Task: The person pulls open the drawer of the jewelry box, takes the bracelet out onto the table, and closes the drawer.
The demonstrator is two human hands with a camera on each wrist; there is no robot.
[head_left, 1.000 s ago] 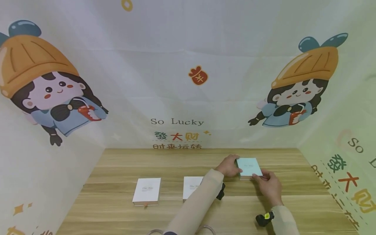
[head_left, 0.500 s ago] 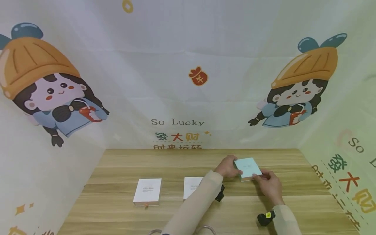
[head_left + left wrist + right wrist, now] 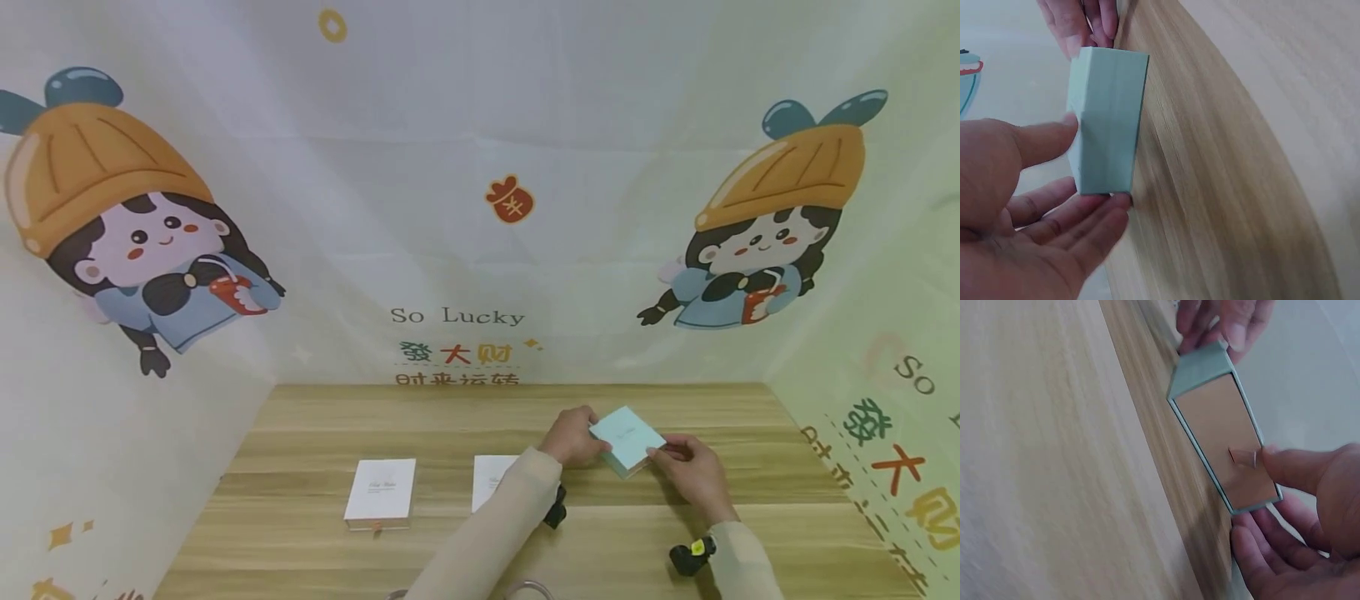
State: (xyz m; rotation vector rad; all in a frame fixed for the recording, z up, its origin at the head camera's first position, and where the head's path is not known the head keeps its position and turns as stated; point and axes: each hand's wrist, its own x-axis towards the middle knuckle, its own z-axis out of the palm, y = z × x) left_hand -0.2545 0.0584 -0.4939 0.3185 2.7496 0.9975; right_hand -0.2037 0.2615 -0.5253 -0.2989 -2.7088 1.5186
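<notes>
A mint-green drawer box [image 3: 628,440] is held between both hands at the right back of the wooden table. My left hand [image 3: 573,437] grips its left corner, the thumb on the top face and the fingers below, as the left wrist view shows. At the opposite corner my right hand [image 3: 696,475] pinches the box, thumb along the upper edge and fingers underneath. The brown drawer front [image 3: 1222,431] with a small ribbon tab [image 3: 1245,457] faces the right wrist camera, pushed in flush. The right thumb tip lies close to that tab.
Two white boxes lie on the table [image 3: 315,425]: one at the left [image 3: 381,492], another [image 3: 491,482] partly hidden by the left sleeve. An orange tab [image 3: 377,527] pokes out of the left box. Printed cloth walls [image 3: 465,275] border the table at the back and sides.
Between both hands, the mint-green box has turned counter-clockwise as seen from above, its drawer end swinging toward the right hand. The left hand has shifted slightly left and nearer.
</notes>
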